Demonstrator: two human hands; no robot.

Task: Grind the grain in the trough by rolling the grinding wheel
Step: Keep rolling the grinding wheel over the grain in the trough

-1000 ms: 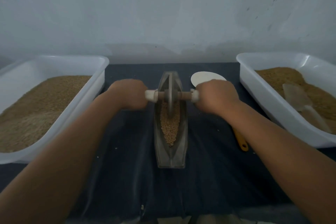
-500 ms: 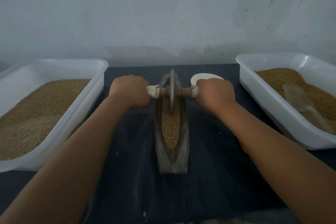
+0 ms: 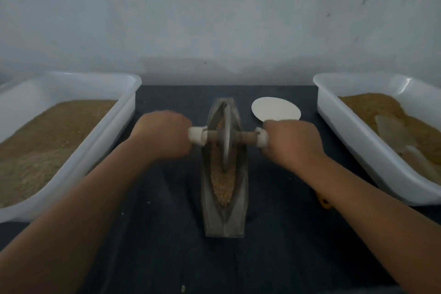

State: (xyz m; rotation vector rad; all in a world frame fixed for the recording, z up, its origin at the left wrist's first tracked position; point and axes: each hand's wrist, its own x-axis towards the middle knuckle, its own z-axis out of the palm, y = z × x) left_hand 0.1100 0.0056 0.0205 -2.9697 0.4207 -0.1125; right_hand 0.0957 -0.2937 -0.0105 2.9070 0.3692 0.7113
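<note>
Behind everything stands a pale, stained wall, and before it a worktop [image 3: 274,246] covered with dark cloth. On the middle of it lies the trough [image 3: 224,224], a narrow boat-shaped vessel that points away from the person. The grain [image 3: 223,186] lies in its groove, and most of what shows is in the near half. The grinding wheel [image 3: 226,136] stands upright on its edge in the far half of the trough, with its lower rim down in the grain. An axle [image 3: 245,137] goes through the wheel from side to side.

The left hand [image 3: 164,133] grips the left end of it and the right hand [image 3: 292,143] grips the right end. I see only the backs of the hands, but the fingers of both seem curled fully closed round the axle, with nothing else in them. Both hands are a little blurred, so I judge that the wheel is in motion.

To my eye the step in hand is the rolling itself, in the middle of a stroke. The grain at the near end looks coarse, so the work seems far from finished. The next move, I think, calls for drawing the wheel toward the body along the groove. Both hands should press equally, so that the wheel does not lean, climb the trough's wall or push grain over it.

One white tray [image 3: 107,131] of brown meal stands at the left, and another tray [image 3: 346,133] at the right.
</note>
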